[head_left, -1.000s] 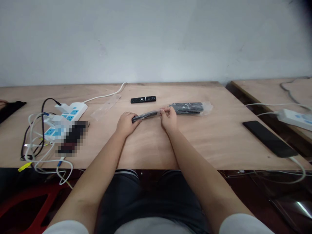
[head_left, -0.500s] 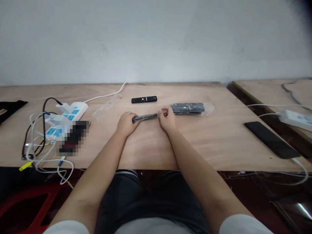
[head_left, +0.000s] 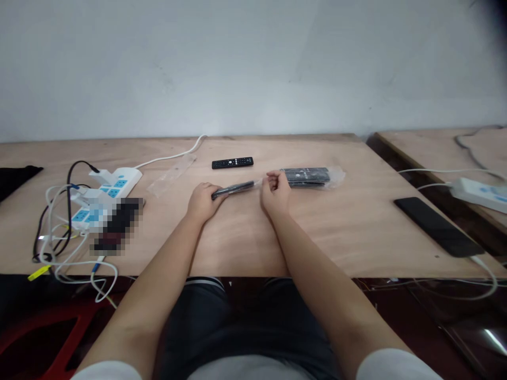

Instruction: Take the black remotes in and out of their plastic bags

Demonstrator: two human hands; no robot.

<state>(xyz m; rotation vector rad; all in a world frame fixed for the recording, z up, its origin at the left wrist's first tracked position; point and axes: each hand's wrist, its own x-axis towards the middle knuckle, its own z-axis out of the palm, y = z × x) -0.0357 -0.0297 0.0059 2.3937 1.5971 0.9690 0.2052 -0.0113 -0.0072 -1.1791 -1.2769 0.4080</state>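
Note:
My left hand (head_left: 203, 201) is closed on one end of a black remote control (head_left: 233, 189), which is turned on its edge over the table. Clear plastic covers this remote, and a bit of the plastic sleeve (head_left: 258, 182) sticks out past its right end. My right hand (head_left: 276, 194) pinches that loose end of the sleeve, thumb and fingers together. Just beyond the right hand lies a stack of remotes in plastic sleeves (head_left: 307, 177), partly hidden by the fingers. An unwrapped black remote (head_left: 232, 163) lies behind, buttons up.
An emptied-looking clear plastic sleeve (head_left: 171, 177) lies at left, beside a white power strip (head_left: 127, 179) with tangled cables. A pixelated dark object (head_left: 119, 224) rests near it. On the right are a black phone (head_left: 438, 226) on a cable and another power strip (head_left: 481, 194).
My right hand has shifted slightly right, away from the remote's end, drawing out the sleeve's end. The remote in my left hand is tilted a little more, its right end up.

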